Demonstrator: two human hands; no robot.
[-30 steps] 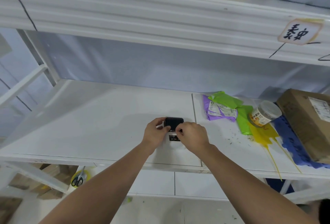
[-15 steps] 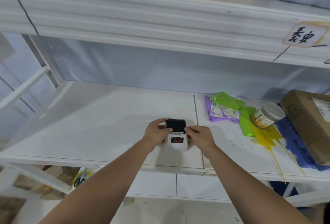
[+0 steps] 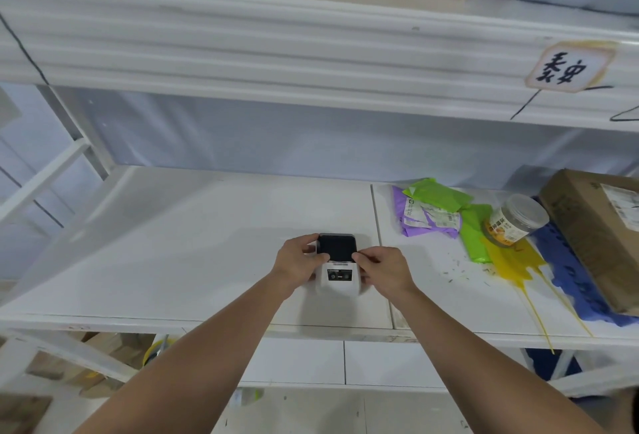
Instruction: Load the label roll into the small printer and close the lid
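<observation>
A small white printer [image 3: 339, 283] with a dark lid [image 3: 337, 247] stands on the white shelf [image 3: 173, 260], near its front edge. The lid lies flat on the body and looks closed. My left hand [image 3: 297, 262] grips the printer's left side, thumb at the lid's edge. On the right side my right hand [image 3: 383, 271] holds the body, fingertips touching the lid's right corner. A black button panel faces me on the front. No label roll shows; the inside is hidden.
To the right lie purple and green mailer bags [image 3: 435, 208], a clear plastic jar [image 3: 515, 219], yellow and blue bags [image 3: 515, 260] and a cardboard box [image 3: 598, 236]. An upper shelf beam [image 3: 311, 63] hangs overhead with a box on it. Scissors and cartons sit below left.
My right hand slid off the printer's front to its right side, uncovering the button panel. The red light seen half a second ago no longer shows. The left hand barely moved.
</observation>
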